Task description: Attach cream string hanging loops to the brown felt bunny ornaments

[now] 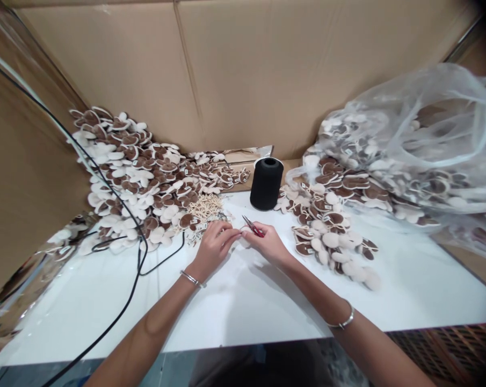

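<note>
My left hand (216, 244) is at the middle of the white table, thumb and fingers pinched together. What it pinches is too small to make out. Close beside it, my right hand (270, 245) is closed around a small pair of red-handled thread snips (254, 227), whose blades point up and to the left. The fingertips of both hands nearly meet, and a small pale piece shows between them, partly hidden by the fingers. Just beyond my left hand lies a heap of thin beige loops (205, 207) with small printed tags (195, 232) around it.
A black thread cone (267, 184) stands behind my hands. Brown and white plush pieces are heaped in a left pile (133, 183) and a right pile (331, 231). A clear plastic bag (412, 140) holds more. A black cable (122, 317) crosses the left side; cardboard (243, 75) walls the back.
</note>
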